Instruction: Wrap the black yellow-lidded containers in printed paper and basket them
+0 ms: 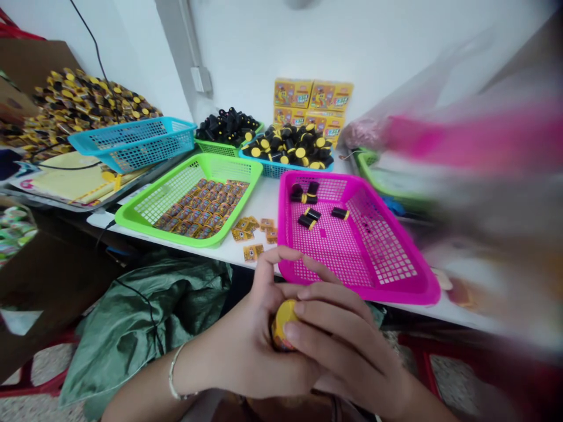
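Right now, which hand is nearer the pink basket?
Left. The left hand has its fingertips just below the pink basket near edge. The right hand sits lower, wrapped over the yellow-capped roll that both hands grip.

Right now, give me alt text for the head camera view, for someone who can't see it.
Two bare hands, left hand and right hand, together hold a small yellow-capped roll below a white table. On it, a pink plastic mesh basket holds a few black rolls; a green plastic mesh basket holds rows of wrapped pieces.

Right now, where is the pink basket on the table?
In the head view the pink basket lies right of centre on the white table, beside the green basket, just beyond both hands.
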### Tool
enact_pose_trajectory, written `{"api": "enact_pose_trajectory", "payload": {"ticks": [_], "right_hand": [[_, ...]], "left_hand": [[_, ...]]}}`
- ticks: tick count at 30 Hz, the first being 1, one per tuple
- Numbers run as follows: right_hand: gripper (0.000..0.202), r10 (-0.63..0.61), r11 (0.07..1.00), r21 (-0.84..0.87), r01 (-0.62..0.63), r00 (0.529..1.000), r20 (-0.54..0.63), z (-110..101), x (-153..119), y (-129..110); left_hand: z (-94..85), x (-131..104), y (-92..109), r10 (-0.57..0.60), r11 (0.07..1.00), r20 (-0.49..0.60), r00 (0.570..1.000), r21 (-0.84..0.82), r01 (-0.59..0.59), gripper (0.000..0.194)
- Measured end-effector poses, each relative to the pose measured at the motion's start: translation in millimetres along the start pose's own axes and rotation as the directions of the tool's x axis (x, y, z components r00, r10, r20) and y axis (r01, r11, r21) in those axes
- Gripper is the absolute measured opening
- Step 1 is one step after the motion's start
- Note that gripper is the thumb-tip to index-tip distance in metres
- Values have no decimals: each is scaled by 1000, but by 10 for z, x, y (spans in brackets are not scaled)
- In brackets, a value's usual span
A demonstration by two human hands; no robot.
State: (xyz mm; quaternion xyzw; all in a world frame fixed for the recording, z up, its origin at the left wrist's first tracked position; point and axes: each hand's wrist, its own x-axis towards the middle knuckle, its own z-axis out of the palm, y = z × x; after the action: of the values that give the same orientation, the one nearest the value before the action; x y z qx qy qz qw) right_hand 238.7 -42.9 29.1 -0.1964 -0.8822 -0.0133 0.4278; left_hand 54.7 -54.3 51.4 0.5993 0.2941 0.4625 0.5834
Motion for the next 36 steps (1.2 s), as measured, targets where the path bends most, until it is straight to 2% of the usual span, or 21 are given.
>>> {"api": "enact_pose_trajectory", "payload": {"ticks": [2, 5, 11, 14, 20, 29, 33, 35, 36], "right_hand": [[20, 10, 1000, 7, -10, 999, -40, 23, 34, 29], [22, -22, 1000, -16, 20, 995, -101, 67, 65, 87], [25, -12, 1000, 6, 13, 995, -100, 116, 109, 152], [23, -10, 1000, 23, 13, 994, -109, 128, 151, 182], [22, -17, 1000, 21, 19, 994, -111, 155, 232, 295], [21, -3, 1000, 14, 4, 998, -63, 134, 317, 381], [24, 8, 1000, 6, -8, 1000, 6, 30, 383, 410], [37, 64, 998, -21, -62, 989, 131, -72, 412, 523], [48, 116, 993, -48, -108, 966, 230, -123, 415, 620]], "left_hand": [[-64, -15, 38, 45, 999, 13, 999, 3, -45, 77], [-175, -46, 74, 27, 998, -29, 999, -50, -29, 71], [-254, -25, 93, 8, 983, -99, 995, -180, -26, 72], [-271, 19, 87, -26, 984, -97, 995, -179, 9, 68], [-368, 128, 33, -18, 990, -75, 997, -137, 8, 67], [-446, 283, 113, -8, 997, -53, 999, -78, 4, 68], [-544, 349, 228, 4, 998, -2, 1000, 62, -4, 61], [-723, 480, 335, -1, 969, -5, 1000, 248, 3, 42], [-855, 586, 395, -2, 928, -32, 999, 372, 14, 33]]}}
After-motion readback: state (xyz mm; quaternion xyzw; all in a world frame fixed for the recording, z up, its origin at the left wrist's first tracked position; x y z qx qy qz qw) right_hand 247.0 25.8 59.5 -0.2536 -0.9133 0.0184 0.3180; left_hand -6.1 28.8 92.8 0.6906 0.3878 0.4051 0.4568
